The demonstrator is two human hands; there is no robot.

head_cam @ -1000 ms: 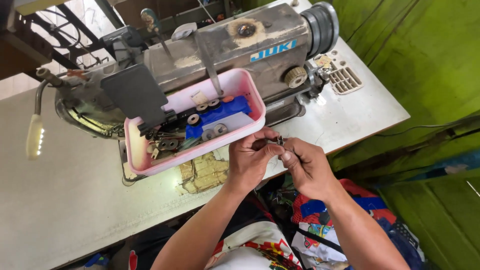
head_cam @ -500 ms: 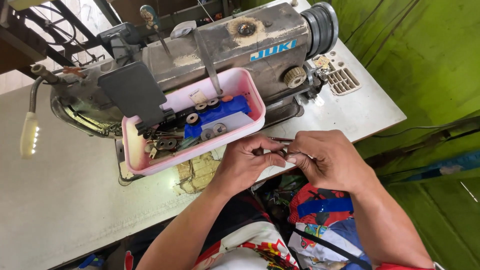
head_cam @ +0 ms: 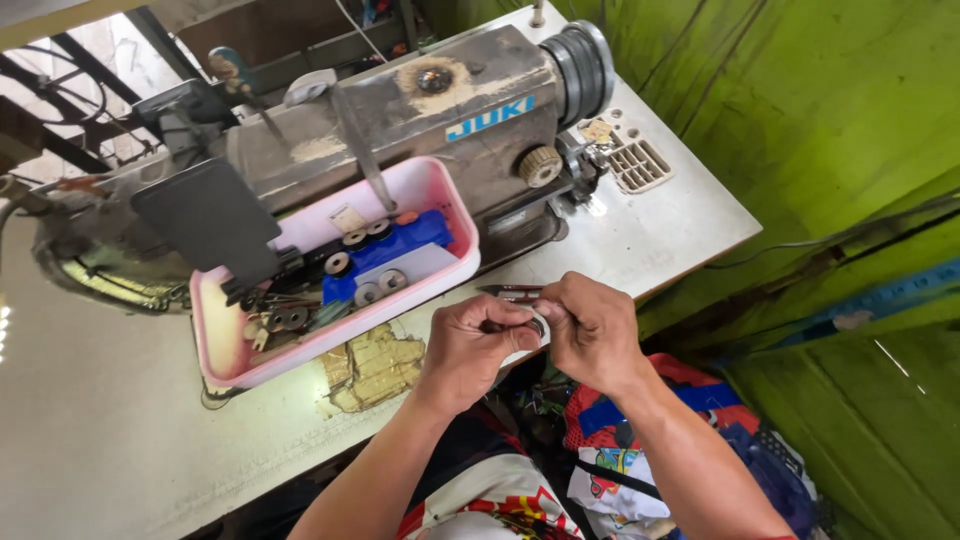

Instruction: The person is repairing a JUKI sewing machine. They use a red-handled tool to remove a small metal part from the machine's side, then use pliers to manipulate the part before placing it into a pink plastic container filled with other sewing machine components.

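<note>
Hands, left hand (head_cam: 475,345) and right hand (head_cam: 590,330), still pinched together on small white part (head_cam: 538,330), now nearer table (head_cam: 690,225) edge.

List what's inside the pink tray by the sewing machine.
The pink tray holds several round metal bobbins, a blue box and small dark metal parts at its left end. A dark plate on the machine covers the tray's far left corner, so anything there is hidden.

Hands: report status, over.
Left hand and right hand together, fingers pinching a small part between them. Pink tray beside. Nothing blocking.
</note>
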